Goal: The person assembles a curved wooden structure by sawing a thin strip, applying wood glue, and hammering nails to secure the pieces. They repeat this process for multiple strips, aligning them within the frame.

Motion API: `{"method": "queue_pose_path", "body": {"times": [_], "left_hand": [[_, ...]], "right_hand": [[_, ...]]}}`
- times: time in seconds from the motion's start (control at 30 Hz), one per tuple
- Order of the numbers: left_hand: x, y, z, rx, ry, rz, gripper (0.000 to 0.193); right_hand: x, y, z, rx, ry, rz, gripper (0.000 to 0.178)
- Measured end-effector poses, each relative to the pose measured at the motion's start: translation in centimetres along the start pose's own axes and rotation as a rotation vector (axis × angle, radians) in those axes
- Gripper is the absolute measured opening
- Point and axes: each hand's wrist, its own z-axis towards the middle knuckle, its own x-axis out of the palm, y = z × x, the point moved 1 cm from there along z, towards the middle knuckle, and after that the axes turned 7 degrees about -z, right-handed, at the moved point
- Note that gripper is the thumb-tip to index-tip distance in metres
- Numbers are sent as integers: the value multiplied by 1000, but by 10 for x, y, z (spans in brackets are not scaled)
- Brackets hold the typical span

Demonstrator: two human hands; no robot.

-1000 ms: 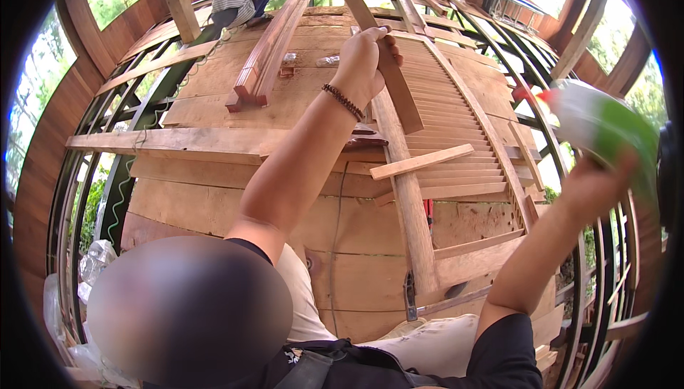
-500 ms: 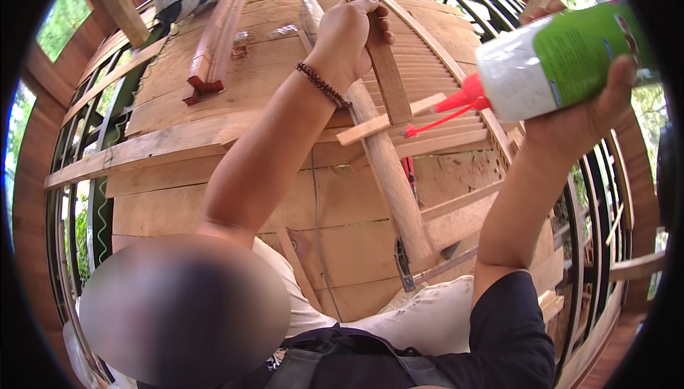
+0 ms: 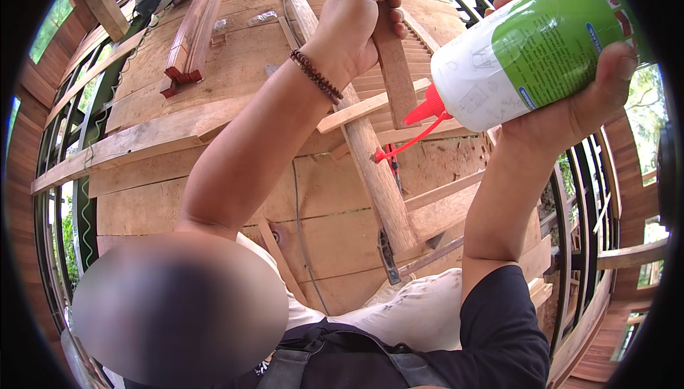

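Presently, the step in hand appears to be presenting an uncapped squeeze bottle (image 3: 531, 50) to a flat wooden strip (image 3: 396, 75). Clock positions are read from the middle of the view, 12 at the top edge.

The left hand (image 3: 349, 29) is at 12 o'clock, its fingers (image 3: 396, 16) curled closed on the strip. The strip leaves this grip toward 11–12 o'clock at one end and 5–6 o'clock at the other.

The right hand (image 3: 556, 122) is between 2 and 3 o'clock, opened wide around the bottle. Its thumb (image 3: 615, 68) lies on the near side; fingertips show at the far edge. The bottle rests against the palm, tilted, its red spout (image 3: 427, 106) pointing to 8 o'clock. The red cap (image 3: 380, 155) hangs by its strap.

The spout tip is just beside the strip's lower end; contact cannot be determined. Judged from this pose, the next move calls for a steady strip and controlled bottle tilt. Beneath both, a louvred frame (image 3: 380, 182) lies on boards (image 3: 342, 239).
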Motion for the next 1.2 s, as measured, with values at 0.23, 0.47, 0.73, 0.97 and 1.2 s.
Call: {"method": "queue_pose_path", "body": {"times": [0.23, 0.47, 0.73, 0.97, 1.2], "left_hand": [[5, 4, -2, 0, 0, 7, 19], [4, 2, -2, -16, 35, -2, 16], [9, 3, -5, -26, 15, -30, 17], [12, -1, -10, 9, -5, -3, 17], [4, -6, -3, -19, 64, -46, 17]], "right_hand": [[1, -3, 0, -40, 141, 123, 66], [0, 2, -1, -35, 150, 144, 64], [-3, 1, -6, 17, 28, 96, 70], [-4, 2, -6, -5, -41, -83, 77], [-14, 11, -5, 2, -80, -155, 77]]}}
